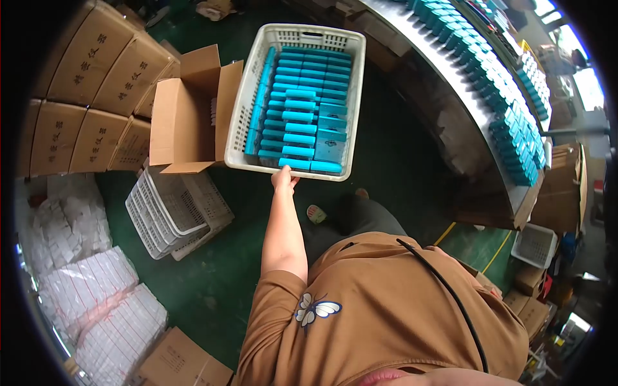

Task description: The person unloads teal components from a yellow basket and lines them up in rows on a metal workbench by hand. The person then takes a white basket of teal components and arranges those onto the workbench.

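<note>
A white plastic crate (pixel 356 96) filled with rows of turquoise-and-clear boxes (pixel 299 127) is at the upper middle. My left hand (pixel 284 179) is closed on the crate's near rim, with the arm stretched out. Some boxes in the middle column sit higher than those beside them. Left of the crate, against its side, stands an open brown carton (pixel 183 128); a few white items show inside. On the right side of my body only a strip of my right arm shows past the brown shirt; the fingers of my right hand cannot be made out.
Stacked sealed cartons (pixel 71 58) line the left. Nested empty white crates (pixel 168 219) stand on the green floor, with plastic-wrapped white bundles (pixel 96 289) at lower left. A long metal worktable (pixel 463 96) with many turquoise boxes curves along the right. My feet are below the held crate.
</note>
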Tool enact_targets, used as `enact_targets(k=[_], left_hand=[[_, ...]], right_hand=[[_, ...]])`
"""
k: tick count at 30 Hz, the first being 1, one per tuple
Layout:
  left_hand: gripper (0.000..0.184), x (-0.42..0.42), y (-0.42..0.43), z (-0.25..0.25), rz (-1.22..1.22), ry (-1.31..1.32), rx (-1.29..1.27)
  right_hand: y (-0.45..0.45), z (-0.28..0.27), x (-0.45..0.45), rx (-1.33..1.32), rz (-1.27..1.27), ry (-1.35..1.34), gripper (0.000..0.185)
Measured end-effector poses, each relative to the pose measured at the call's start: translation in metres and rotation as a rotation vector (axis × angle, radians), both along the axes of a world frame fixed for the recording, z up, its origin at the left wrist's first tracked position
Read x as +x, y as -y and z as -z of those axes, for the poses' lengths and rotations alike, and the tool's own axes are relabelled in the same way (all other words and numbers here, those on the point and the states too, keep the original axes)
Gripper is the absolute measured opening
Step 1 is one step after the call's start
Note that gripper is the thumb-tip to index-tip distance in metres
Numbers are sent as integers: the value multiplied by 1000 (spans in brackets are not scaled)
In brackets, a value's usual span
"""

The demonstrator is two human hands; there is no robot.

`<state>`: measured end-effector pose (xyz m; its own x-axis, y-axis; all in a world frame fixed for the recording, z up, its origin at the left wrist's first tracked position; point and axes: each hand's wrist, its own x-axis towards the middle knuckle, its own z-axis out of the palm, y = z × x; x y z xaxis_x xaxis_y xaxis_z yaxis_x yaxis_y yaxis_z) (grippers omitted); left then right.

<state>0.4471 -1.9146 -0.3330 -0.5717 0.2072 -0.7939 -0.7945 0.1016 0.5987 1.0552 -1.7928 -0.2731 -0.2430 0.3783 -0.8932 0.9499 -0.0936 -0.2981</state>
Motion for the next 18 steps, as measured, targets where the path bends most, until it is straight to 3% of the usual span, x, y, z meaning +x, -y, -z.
enact_targets(k=[3,6,9,13,18], left_hand=[[25,20,6,4,-76,20,33],[24,33,12,12,-126,20,71],[23,66,18,7,-200,2,63],[24,106,32,11,-293,-20,57],[18,171,71,0,-400,25,133]], right_hand=[[11,-22,-1,61,327,-86,44],[9,3,35,75,672,-267,36],[8,8,78,71,667,-214,36],[16,12,125,135,374,-184,36],[-13,-3,232,175,322,-84,37]])
